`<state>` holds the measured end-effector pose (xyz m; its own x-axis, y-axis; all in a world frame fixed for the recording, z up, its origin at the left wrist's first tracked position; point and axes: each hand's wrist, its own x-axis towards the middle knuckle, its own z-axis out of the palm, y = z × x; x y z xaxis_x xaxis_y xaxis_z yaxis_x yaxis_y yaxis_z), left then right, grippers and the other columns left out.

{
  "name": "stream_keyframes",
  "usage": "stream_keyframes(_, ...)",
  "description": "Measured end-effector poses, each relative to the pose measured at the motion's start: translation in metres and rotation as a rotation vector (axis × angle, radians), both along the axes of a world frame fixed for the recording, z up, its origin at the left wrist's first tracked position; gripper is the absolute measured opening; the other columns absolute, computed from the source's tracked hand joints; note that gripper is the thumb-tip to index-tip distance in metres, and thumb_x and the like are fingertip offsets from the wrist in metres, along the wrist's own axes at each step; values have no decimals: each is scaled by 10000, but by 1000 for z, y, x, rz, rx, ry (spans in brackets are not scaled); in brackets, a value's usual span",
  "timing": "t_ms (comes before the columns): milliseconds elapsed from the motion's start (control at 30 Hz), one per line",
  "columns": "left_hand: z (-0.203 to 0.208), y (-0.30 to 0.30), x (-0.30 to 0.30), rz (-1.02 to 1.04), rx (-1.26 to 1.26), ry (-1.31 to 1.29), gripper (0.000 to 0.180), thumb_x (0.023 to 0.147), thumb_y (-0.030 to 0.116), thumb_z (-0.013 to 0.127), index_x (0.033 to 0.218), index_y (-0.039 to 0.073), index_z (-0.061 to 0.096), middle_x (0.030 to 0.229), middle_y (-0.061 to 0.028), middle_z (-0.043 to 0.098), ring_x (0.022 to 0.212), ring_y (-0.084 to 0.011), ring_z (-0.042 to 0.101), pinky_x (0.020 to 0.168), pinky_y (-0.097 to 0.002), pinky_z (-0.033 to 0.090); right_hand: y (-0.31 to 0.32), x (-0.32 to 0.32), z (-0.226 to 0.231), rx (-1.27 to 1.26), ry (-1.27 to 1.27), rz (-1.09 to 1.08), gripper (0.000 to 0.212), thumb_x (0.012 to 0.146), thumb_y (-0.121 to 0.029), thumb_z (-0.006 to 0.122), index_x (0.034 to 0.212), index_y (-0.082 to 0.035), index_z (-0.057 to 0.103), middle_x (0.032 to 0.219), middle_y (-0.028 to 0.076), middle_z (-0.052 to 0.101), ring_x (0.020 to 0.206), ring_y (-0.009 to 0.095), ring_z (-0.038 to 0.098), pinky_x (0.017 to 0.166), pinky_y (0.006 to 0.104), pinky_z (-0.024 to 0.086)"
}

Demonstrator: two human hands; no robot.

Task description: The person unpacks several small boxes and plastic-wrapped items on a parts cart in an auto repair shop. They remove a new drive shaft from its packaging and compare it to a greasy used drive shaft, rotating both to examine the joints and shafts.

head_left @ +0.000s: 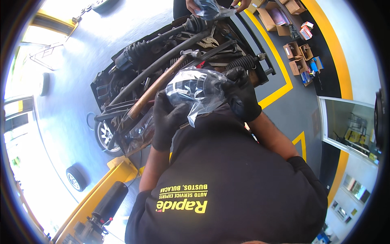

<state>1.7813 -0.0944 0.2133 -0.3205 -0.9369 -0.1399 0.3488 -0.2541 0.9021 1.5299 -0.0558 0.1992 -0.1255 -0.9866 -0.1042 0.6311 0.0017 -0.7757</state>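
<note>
In front of my chest I hold a clear plastic bag (196, 88) with a black, rounded part inside; its exact kind is hard to make out through the shiny film. My left hand (165, 118), in a black glove, grips the bag's left side, thumb against it. On the other side my gloved right hand (243, 94) pinches the bag's end. Just beyond lies a hammer (157, 87) with a long wooden handle. A drive axle (162, 39) with ribbed boots and locking pliers (209, 42) rest among the metal parts farther off.
A dark metal tray (96, 90) carries the tools and parts. Across it, another person's hands (240, 5) hold a second plastic bag (209, 9). Cardboard boxes (293, 49) stand by the right wall. Wheels (76, 178) and a yellow lift arm (122, 167) are at left.
</note>
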Motion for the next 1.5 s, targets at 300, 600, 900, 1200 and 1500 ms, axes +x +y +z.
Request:
stream_keyframes(300,-23,-7,-9,51,27,-21,381,903,47,789,1259,-34,683,1174,-97,725,980,-151,718,864,-302,580,3,-5,10,138,-60,128,389,1031,-81,697,1399,-70,570,1253,61,646,1114,146,656,982,329,557)
stream_keyframes(600,-10,1,-8,-29,-125,-298,410,906,126,802,1268,-37,696,1064,-77,792,926,-135,755,824,-299,609,7,9,7,182,431,137,360,1027,-166,759,1341,-29,648,1170,46,709,1069,128,680,977,314,569)
stream_keyframes(900,-12,1,3,-75,24,-99,405,880,34,765,1269,-51,691,1131,-89,775,1028,-149,742,915,-319,607,0,0,-2,116,309,198,163,1029,-133,741,1149,-27,711,1089,32,717,1025,92,663,880,299,550)
stream_keyframes(1200,-21,-8,17,86,-22,-216,385,888,-12,721,1268,-68,701,1145,-101,780,991,-149,739,887,-311,583,-61,-68,-45,-100,1534,-700,878,847,-437,885,1493,-37,445,1406,233,540,1251,334,576,1025,496,489)
stream_keyframes(1500,-14,-9,24,86,-7,-259,326,916,32,782,1218,-67,707,1114,-94,790,980,-135,740,907,-299,581,-72,-108,-86,130,1958,-572,1049,731,-577,894,1516,-14,485,1447,308,564,1337,492,569,1104,606,473)
